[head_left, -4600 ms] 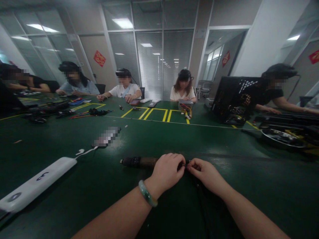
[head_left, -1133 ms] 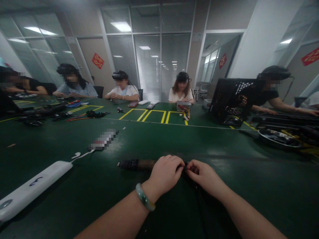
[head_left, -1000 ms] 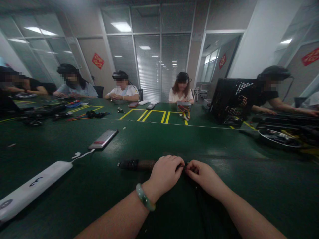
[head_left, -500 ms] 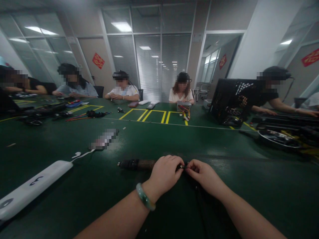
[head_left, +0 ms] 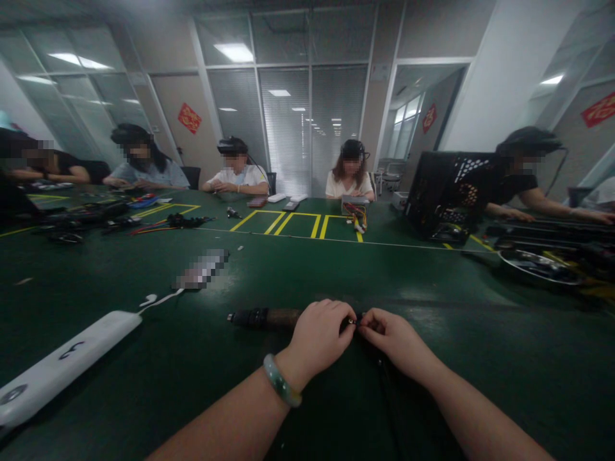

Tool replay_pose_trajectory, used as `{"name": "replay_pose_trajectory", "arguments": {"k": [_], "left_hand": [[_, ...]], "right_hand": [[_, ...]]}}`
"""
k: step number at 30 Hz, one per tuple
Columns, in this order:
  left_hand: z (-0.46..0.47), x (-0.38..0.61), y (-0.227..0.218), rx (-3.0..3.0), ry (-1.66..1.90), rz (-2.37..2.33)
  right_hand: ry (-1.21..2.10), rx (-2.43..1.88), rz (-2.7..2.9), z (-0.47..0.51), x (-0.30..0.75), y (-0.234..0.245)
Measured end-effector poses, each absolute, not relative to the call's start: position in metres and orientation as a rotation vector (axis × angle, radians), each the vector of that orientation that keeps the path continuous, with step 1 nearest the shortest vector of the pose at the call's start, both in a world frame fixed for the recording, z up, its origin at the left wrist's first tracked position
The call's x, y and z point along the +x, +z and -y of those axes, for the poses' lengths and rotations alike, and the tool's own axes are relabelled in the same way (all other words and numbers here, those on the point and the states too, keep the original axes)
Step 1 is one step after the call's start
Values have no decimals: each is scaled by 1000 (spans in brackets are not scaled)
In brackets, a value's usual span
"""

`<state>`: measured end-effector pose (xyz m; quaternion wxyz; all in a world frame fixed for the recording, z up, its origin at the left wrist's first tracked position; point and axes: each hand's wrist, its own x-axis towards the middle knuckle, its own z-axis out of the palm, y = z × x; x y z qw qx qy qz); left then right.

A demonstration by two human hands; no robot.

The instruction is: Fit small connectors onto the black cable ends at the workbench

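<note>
A dark electric screwdriver (head_left: 282, 318) with a brownish grip lies sideways on the green table, its metal tip toward the left. My left hand (head_left: 321, 333), with a green bangle at its wrist, is closed over the screwdriver's right end. Between its thumb and index finger shows a small dark part with a brassy glint (head_left: 352, 321). Close against it, my right hand (head_left: 396, 339) is closed in a pinch at the same spot; what its fingertips hold is mostly hidden. A dark cord (head_left: 384, 384) runs from beneath my right hand toward the front edge.
To the left lie a white power strip (head_left: 72, 362) and a phone (head_left: 202, 269) on a white cable. Dark cables (head_left: 182, 220) and a power supply with coloured wires (head_left: 355, 208) are farther back. A black computer case (head_left: 446, 195) stands at right. Several people sit around the table.
Both hands stay almost in place. The small brassy part between the fingertips has turned or shifted slightly.
</note>
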<state>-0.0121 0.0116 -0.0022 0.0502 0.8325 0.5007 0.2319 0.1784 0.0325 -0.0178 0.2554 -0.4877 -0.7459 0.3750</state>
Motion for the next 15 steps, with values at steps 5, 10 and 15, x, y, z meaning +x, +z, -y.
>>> {"name": "replay_pose_trajectory", "arguments": {"k": [5, 10, 15], "left_hand": [[-12, -12, -3, 2530, 747, -1507], [-11, -13, -1, 2511, 764, -1487], [-11, -12, -2, 2499, 766, -1504]], "right_hand": [[1008, -1329, 2038, -33, 179, -19], [1012, -1326, 2042, -34, 180, -22], [1000, -1321, 2044, -34, 180, -22]]}}
